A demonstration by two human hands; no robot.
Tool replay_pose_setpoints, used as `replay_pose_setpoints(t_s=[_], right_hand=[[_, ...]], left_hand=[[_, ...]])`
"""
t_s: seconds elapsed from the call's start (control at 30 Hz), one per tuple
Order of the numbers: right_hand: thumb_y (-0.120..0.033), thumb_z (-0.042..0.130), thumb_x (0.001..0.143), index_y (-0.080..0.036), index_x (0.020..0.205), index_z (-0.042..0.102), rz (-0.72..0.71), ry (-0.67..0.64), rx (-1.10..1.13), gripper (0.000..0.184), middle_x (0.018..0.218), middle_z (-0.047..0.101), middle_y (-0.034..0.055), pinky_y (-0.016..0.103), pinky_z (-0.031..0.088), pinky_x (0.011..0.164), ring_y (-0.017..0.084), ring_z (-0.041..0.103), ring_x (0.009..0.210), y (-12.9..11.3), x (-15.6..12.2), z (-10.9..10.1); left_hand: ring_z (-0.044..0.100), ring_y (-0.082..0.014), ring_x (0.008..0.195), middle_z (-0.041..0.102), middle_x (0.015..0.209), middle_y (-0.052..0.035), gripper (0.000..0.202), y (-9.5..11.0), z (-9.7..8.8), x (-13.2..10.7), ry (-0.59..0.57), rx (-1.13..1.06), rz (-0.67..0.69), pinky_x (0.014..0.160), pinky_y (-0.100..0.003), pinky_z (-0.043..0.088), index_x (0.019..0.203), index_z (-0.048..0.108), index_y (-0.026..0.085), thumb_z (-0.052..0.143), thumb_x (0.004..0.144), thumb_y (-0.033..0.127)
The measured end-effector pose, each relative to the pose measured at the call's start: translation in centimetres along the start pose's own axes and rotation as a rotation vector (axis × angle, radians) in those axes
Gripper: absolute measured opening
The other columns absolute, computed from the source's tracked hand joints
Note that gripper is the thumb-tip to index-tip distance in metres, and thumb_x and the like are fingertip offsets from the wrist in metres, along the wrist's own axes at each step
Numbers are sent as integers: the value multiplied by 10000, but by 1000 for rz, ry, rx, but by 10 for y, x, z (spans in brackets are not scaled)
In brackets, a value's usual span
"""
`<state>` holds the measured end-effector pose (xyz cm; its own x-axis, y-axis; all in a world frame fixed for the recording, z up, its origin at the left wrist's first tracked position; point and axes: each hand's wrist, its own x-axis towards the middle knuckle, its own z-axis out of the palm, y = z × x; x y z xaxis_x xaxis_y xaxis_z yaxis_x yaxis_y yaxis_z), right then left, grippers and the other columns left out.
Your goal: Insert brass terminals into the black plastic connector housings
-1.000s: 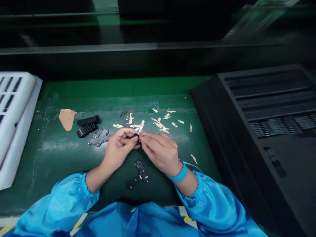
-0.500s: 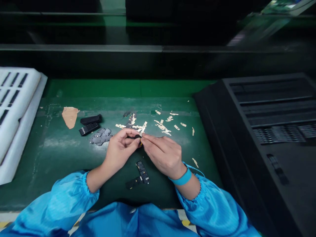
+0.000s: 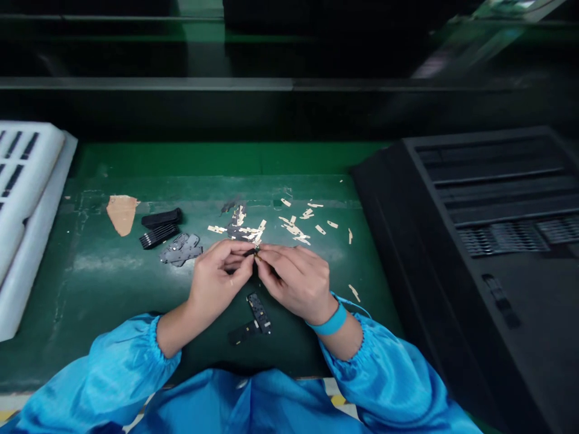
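Observation:
Between my fingertips is a small black part (image 3: 251,252), mostly hidden by the fingers. My left hand (image 3: 220,271) pinches it from the left. My right hand (image 3: 296,277) has its thumb and fingers pressed together at the part's right end; whether they also hold something tiny cannot be made out. Just beyond the fingers lies a pile of pale strips and dark pieces (image 3: 239,226). More pale flat strips (image 3: 293,229) are scattered to the right. Two black modules with small metal contacts (image 3: 259,312) lie nearer to me, below my hands.
Left of my hands are grey flat parts (image 3: 181,249), black ribbed pieces (image 3: 158,235) and a tan scrap (image 3: 122,214). White foam trays (image 3: 49,181) stand at the left edge. A large black tray (image 3: 452,241) holding rows of parts takes up the right side.
The whole view has shifted slightly, so things sit a little further left. My right fingers have curled in a bit around the black part, and both hands stay together.

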<state>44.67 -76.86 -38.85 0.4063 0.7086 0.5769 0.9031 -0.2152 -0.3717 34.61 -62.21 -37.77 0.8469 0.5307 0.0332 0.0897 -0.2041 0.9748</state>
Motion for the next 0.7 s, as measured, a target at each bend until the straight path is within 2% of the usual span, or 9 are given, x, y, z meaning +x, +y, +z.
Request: replay_pose_setpoints(t_s=[0.2,0.43,0.5,0.63,0.7], right_hand=[[-171,626,952,-252,903,722,14,1,-60,135,994,817,25,338,512,634,181,766,801,-4,2,-1],[-153,601,970,-215,961,690,37,-35,-97,109,997,802,45,352,491,651,192,742,811,-8,2,-4],[-161,594,977,-209,950,686,50,-57,-94,107,991,798,49,351,490,653,191,734,800,-9,2,-5],[-169,569,992,-211,899,675,78,-103,-80,147,966,783,46,340,492,668,180,714,782,-10,3,-6],[-168,556,998,-206,869,663,97,-120,-68,173,939,771,47,335,499,682,175,702,772,-11,3,-6]], left_hand=[[752,-117,757,768,937,-16,155,-2,2,-4,35,207,225,720,-209,649,1008,749,209,696,876,147],[754,-164,850,790,946,-32,215,-5,-1,-3,-7,378,393,781,-262,628,1085,757,244,640,930,151],[754,-172,864,794,965,-35,220,-5,-1,-3,-20,391,389,787,-270,622,1096,761,254,633,941,165],[753,-161,809,790,961,-30,188,-2,0,-1,-9,348,284,748,-263,622,1082,765,239,652,943,180],[752,-156,791,789,942,-26,178,-1,0,0,-2,351,287,728,-254,621,1072,765,232,661,941,174]])
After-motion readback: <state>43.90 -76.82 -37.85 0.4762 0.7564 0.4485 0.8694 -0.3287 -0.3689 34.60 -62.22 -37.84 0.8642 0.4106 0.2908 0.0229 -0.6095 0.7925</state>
